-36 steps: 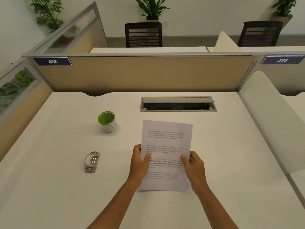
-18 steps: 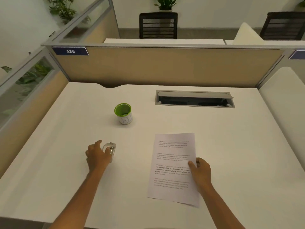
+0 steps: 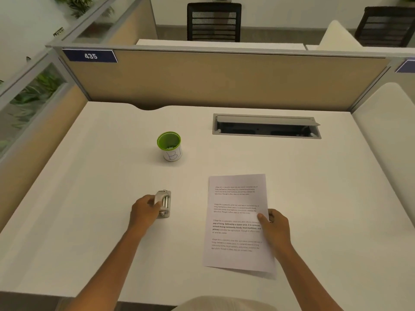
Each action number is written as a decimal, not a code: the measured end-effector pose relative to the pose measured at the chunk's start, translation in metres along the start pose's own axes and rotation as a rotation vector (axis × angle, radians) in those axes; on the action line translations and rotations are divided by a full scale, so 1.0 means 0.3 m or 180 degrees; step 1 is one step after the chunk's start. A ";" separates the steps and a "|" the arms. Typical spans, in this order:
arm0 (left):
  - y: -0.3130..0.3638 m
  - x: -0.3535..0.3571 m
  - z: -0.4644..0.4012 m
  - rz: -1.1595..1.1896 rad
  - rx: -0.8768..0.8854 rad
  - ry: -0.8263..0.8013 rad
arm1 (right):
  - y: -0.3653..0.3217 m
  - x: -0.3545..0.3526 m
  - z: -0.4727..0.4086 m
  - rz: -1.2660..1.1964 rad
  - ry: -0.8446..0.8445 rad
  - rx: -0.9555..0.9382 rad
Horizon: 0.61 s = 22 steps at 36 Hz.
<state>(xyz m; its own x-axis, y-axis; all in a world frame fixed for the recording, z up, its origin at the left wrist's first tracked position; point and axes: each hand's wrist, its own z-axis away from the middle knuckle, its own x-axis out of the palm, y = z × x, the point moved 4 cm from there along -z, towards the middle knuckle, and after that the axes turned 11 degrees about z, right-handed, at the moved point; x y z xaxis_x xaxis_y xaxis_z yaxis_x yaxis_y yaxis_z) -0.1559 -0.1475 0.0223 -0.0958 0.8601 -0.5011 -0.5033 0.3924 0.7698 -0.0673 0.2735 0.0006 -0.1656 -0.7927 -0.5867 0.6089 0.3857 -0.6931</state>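
The right hand (image 3: 275,230) pinched the right edge of the white printed paper sheet (image 3: 237,198), thumb on top and fingers curled at the margin. The sheet lay on, or just above, the white desk top (image 3: 89,176), near the front edge.

To its left, the left hand (image 3: 143,209) gripped the small grey metal hole punch (image 3: 165,202), fingers curled round its left side. Punch and sheet were apart.

Probable faults:
- A sheet held at one edge could sag or swivel and enter the punch crooked.
- A one-sided grip could let the punch tip when lifted.

Further back stood a green-rimmed white cup (image 3: 170,145). A careless sweep of the left arm could knock it over. Beyond it lay the grey cable hatch (image 3: 266,126) and the tan partition (image 3: 224,79).
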 end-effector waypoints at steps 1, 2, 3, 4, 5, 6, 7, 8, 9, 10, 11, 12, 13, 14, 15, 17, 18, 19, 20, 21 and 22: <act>0.000 0.017 0.011 0.0016 0.0017 -0.0050 | 0.003 0.000 0.000 -0.0021 -0.0003 0.0003; 0.001 0.033 0.024 0.0038 0.0032 -0.0100 | 0.006 0.000 0.000 -0.0038 -0.0003 0.0006; 0.003 0.051 0.038 0.0061 0.0044 -0.0150 | 0.007 0.000 0.000 -0.0056 -0.0004 0.0011; 0.006 0.067 0.053 0.0086 0.0055 -0.0201 | 0.008 0.000 0.000 -0.0069 -0.0005 0.0020; 0.010 0.084 0.067 0.0107 0.0068 -0.0253 | 0.010 -0.001 0.000 -0.0073 -0.0005 0.0027; 0.014 0.102 0.083 0.0128 0.0089 -0.0311 | 0.010 -0.001 -0.001 -0.0064 -0.0003 0.0027; 0.019 0.120 0.098 0.0150 0.0110 -0.0368 | 0.012 -0.001 -0.003 -0.0052 -0.0003 0.0022; 0.024 0.138 0.113 0.0173 0.0123 -0.0421 | 0.013 -0.001 -0.004 -0.0044 -0.0006 0.0017; 0.030 0.156 0.126 0.0193 0.0119 -0.0463 | 0.013 -0.002 -0.006 -0.0045 -0.0008 0.0017; 0.035 0.174 0.138 0.0207 0.0106 -0.0500 | 0.014 -0.003 -0.008 -0.0055 -0.0009 0.0020; 0.041 0.192 0.150 0.0210 0.0094 -0.0534 | 0.015 -0.004 -0.009 -0.0070 -0.0012 0.0024; 0.047 0.210 0.160 0.0210 0.0084 -0.0566 | 0.015 -0.005 -0.011 -0.0085 -0.0017 0.0024; 0.052 0.225 0.170 0.0219 0.0076 -0.0599 | 0.015 -0.007 -0.011 -0.0094 -0.0023 0.0022; 0.057 0.240 0.180 0.0245 0.0067 -0.0634 | 0.015 -0.008 -0.013 -0.0096 -0.0028 0.0020; 0.060 0.254 0.189 0.0272 0.0056 -0.0669 | 0.016 -0.010 -0.014 -0.0094 -0.0031 0.0018; 0.064 0.276 0.204 0.0303 0.0031 -0.0736 | 0.019 -0.012 -0.019 -0.0092 -0.0035 0.0011; 0.066 0.286 0.209 0.0330 0.0013 -0.0769 | 0.020 -0.013 -0.022 -0.0103 -0.0039 0.0011; 0.068 0.294 0.215 0.0356 -0.0001 -0.0799 | 0.022 -0.012 -0.024 -0.0116 -0.0043 0.0015; 0.071 0.301 0.219 0.0368 -0.0010 -0.0822 | 0.024 -0.012 -0.026 -0.0127 -0.0046 0.0016; 0.072 0.306 0.223 0.0372 -0.0017 -0.0840 | 0.025 -0.012 -0.028 -0.0137 -0.0049 0.0014; 0.073 0.311 0.225 0.0375 -0.0024 -0.0852 | 0.026 -0.011 -0.031 -0.0150 -0.0054 0.0016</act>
<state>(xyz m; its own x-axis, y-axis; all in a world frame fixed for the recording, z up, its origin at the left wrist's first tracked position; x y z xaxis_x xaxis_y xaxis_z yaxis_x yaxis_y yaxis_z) -0.1179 -0.0367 0.0192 0.0756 0.9554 -0.2856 -0.5087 0.2833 0.8130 -0.0690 0.2835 -0.0068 -0.1809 -0.8178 -0.5463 0.6046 0.3456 -0.7176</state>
